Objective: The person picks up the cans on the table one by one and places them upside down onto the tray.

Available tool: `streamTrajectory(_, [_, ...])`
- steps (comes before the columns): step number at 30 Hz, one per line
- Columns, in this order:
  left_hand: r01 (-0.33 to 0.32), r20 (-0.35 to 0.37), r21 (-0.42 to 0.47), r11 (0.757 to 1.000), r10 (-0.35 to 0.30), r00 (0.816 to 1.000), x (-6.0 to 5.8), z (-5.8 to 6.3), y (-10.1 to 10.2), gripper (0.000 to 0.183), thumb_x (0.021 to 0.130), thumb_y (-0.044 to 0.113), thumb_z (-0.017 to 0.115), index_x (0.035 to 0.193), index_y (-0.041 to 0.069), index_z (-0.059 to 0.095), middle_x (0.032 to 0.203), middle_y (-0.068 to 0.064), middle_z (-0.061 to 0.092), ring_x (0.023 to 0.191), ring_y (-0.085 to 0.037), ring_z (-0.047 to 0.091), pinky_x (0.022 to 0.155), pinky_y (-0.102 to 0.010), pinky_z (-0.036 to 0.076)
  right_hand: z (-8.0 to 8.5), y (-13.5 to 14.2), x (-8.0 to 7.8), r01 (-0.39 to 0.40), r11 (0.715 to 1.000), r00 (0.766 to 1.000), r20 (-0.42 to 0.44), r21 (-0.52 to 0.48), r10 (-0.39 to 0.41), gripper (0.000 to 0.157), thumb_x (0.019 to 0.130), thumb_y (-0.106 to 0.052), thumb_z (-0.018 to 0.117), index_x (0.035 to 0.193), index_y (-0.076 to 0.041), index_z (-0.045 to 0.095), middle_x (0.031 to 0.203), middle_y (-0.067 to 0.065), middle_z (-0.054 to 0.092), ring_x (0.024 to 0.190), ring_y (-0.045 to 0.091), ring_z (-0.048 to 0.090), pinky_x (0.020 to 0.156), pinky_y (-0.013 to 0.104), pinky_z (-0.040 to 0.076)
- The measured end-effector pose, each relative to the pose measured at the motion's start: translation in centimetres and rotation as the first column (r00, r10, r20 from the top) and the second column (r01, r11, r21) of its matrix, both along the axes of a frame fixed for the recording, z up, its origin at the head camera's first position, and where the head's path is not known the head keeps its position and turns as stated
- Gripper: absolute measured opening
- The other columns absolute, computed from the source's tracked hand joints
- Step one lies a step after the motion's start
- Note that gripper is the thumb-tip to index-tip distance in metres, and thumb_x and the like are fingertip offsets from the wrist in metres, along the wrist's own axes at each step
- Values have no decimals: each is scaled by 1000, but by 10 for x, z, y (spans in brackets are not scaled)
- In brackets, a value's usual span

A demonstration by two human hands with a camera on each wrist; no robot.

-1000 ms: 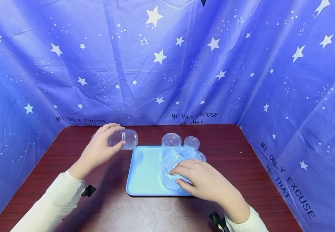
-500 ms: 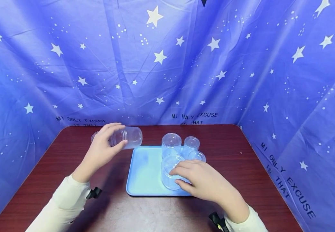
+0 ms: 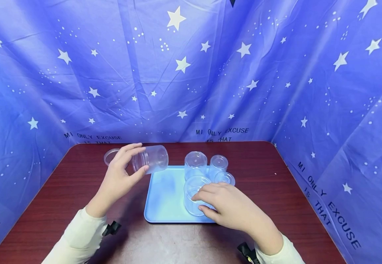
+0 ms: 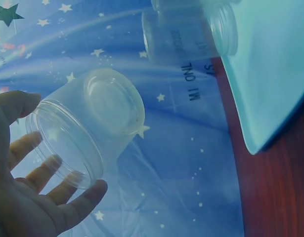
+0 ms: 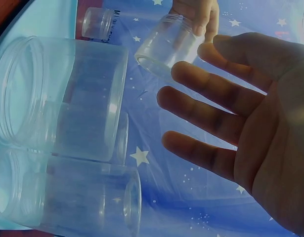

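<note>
We are gripping a clear jar (image 3: 156,158), tipped sideways, in our left hand (image 3: 119,176), by the blue tray's (image 3: 166,196) far left corner, our right hand (image 3: 225,203) hovering with fingers spread, beside other jars (image 3: 195,164) standing on the tray's right.

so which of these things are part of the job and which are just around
Likely in the job:
jar held by left hand
blue tray
four jars on it, near the right hand
lone jar left of the tray, perhaps

Likely just around:
starry curtain
table
</note>
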State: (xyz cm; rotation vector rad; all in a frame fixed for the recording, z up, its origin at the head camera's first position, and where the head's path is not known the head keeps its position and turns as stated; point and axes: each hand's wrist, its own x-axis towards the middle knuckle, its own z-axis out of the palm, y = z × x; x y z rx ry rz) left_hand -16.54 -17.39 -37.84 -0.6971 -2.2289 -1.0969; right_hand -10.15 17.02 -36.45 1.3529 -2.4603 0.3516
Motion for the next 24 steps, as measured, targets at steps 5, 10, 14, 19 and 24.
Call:
streamTrajectory(5, [39,-25,16,999,-38,999,8,-2,7,57,80,9,86,133,17,67,142,-4,58,128,-23,57,105,-17,40,1,0,-1,0,1000,1000,-2,7,0,20,92,-22,73,112,-22,72,104,-13,70,98,7,67,94,35,56])
streamTrajectory(10, [80,-38,10,997,-79,996,14,-4,16,58,81,10,85,135,17,65,145,-3,56,132,-21,55,110,-19,39,3,2,-1,7,1000,1000,-4,3,-7,21,92,-22,74,113,-22,73,105,-13,70,98,7,67,93,35,56])
streamTrajectory(14, [95,-43,25,995,-94,995,17,-5,21,59,80,9,86,135,18,65,145,0,56,133,-21,54,110,-20,40,3,2,-1,12,1000,1000,2,5,-12,21,93,-23,73,114,-22,72,106,-14,70,100,7,67,99,36,54])
streamTrajectory(19, [108,-45,50,993,-105,993,22,-4,24,57,80,9,86,133,15,66,144,-3,57,133,-22,54,110,-20,40,3,3,0,25,1000,1000,-2,9,-24,21,93,-24,73,114,-23,72,106,-15,70,100,7,67,101,37,54])
streamTrajectory(24, [116,-60,57,992,-113,992,26,-4,27,57,78,7,85,132,13,67,142,-7,59,131,-23,56,109,-20,40,3,3,1,27,1000,1000,-8,7,-27,22,93,-24,73,114,-23,72,107,-15,70,101,6,67,99,36,54])
